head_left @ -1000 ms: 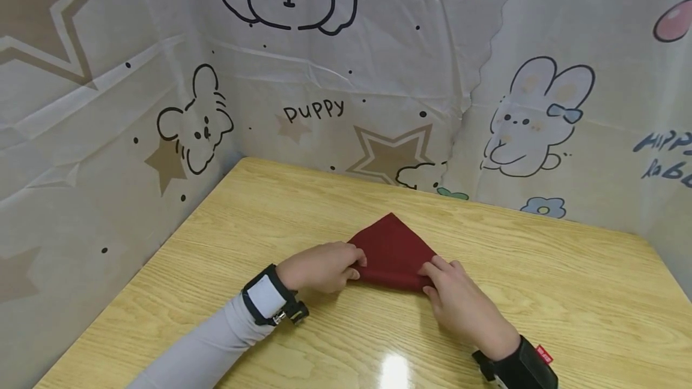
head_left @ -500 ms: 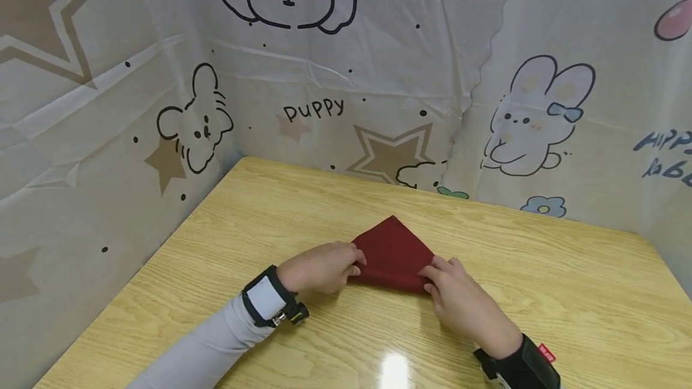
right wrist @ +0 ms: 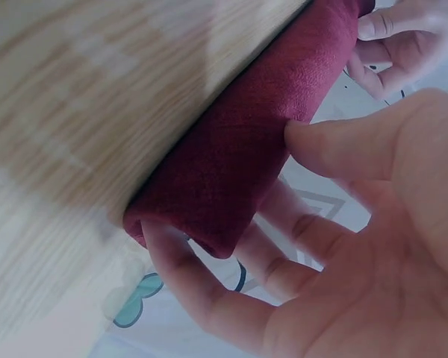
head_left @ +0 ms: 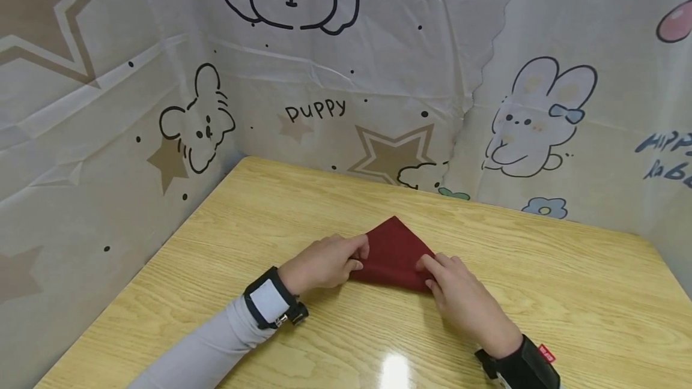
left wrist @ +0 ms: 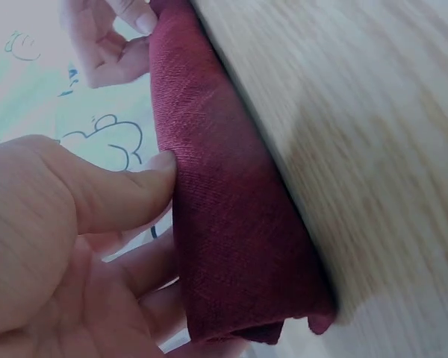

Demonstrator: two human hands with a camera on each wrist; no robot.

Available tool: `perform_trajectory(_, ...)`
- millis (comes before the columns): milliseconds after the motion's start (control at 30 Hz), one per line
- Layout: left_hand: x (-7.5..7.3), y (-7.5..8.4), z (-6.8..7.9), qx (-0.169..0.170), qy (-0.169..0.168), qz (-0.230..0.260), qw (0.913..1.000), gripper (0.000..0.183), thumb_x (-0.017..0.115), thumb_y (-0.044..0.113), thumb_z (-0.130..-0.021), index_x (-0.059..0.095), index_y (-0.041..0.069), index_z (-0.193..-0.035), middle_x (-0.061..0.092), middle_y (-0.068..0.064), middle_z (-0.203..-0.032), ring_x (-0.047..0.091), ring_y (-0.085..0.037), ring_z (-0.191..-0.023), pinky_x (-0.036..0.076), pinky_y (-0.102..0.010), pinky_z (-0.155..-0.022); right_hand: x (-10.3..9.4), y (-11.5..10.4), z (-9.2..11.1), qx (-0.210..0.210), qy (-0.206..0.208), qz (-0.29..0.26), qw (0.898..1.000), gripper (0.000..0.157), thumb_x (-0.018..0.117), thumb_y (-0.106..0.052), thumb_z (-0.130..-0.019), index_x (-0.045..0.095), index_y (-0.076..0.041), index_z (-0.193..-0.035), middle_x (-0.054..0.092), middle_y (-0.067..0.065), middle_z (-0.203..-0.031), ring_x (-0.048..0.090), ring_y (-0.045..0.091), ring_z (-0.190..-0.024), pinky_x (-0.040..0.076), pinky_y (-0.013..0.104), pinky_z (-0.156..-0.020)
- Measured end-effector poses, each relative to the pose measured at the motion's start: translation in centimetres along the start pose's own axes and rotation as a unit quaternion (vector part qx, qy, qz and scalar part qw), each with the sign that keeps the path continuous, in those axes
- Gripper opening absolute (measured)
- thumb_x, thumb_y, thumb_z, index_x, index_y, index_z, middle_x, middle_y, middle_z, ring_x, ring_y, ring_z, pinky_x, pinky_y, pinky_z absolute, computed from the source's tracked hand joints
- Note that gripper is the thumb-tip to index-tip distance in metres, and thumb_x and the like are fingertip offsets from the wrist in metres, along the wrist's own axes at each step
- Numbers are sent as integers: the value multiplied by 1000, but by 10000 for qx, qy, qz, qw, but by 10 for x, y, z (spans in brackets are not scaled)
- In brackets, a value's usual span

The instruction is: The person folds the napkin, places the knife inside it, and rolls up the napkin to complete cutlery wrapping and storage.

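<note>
A dark red cloth [head_left: 397, 251] lies on the table, with a pointed corner at its far side and a thick rolled or folded band along its near edge. At the left end of that band my left hand [head_left: 327, 263] grips the cloth. My right hand [head_left: 470, 305] holds the opposite end. In the left wrist view, the thumb presses the roll [left wrist: 216, 179] while the other fingers sit behind it, partly hidden. From the right wrist, one finger shows at the roll's open end [right wrist: 224, 171], with the thumb on its side.
The pale wood-grain table [head_left: 540, 293] reaches back to a fabric curtain [head_left: 411, 65] printed with cartoon animals and stars. Another curtain side [head_left: 81, 155] runs along the table's left edge. A bright reflection shows near the front of the table.
My left hand has shifted slightly up and right at its end of the cloth, its fingers changing position. The right hand stays nearly in place, and the cloth's far corner has moved slightly nearer.
</note>
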State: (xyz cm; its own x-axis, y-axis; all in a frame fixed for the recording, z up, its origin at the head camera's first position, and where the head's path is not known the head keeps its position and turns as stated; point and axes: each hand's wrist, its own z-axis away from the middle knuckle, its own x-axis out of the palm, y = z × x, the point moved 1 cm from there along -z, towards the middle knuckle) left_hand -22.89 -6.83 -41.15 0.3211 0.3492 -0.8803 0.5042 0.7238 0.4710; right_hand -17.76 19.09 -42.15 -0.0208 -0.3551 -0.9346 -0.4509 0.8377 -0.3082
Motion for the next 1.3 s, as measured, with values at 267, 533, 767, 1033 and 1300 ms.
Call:
perform_trajectory(267, 3, 1, -2, 340, 703, -1187, 9899, 8, 70, 21, -97, 66, 23, -90, 60, 11, -78, 57, -11, -75, 46, -29, -61, 3, 1, 0, 80, 162, 14, 9998, 16, 67, -2, -95, 72, -13, -106, 62, -1, -93, 55, 20, -86, 52, 38, -79)
perform_trajectory(533, 5, 1, 2, 757, 800, -1968, 9742, 5, 69, 20, -95, 70, 18, -90, 65, 6, -79, 58, -16, -76, 45, -31, -62, 3, 0, 1, 236, -180, 107, 9995, 36, 68, 0, -88, 70, -6, -123, 66, 7, -106, 63, 25, -96, 54, 41, -83)
perform_trajectory(767, 8, 1, 1, 669, 433, -2229, 9716, 25, 79, 28, -88, 73, 14, -109, 66, -1, -102, 57, -17, -92, 51, -34, -75, 5, -1, 1, 353, -161, 437, 9983, 42, 74, 1, -85, 70, -6, -126, 62, 8, -111, 57, 26, -94, 54, 41, -77)
perform_trajectory(1033, 8, 4, -1, 863, 688, -2400, 9645, 20, 82, 16, -83, 76, 14, -102, 67, 0, -95, 60, -16, -88, 52, -31, -73, 7, -3, 3, 75, 221, 1084, 9938, 43, 82, -3, -81, 73, -9, -123, 67, 8, -112, 59, 30, -99, 48, 53, -82)
perform_trajectory(1300, 8, 4, -1, 921, 824, -2336, 9644, 27, 86, 15, -78, 66, 21, -95, 68, 3, -87, 60, -15, -77, 49, -30, -63, 9, -7, 4, -219, 531, 1277, 9901, 44, 82, 2, -77, 70, -11, -118, 70, 7, -99, 59, 26, -93, 49, 44, -81)
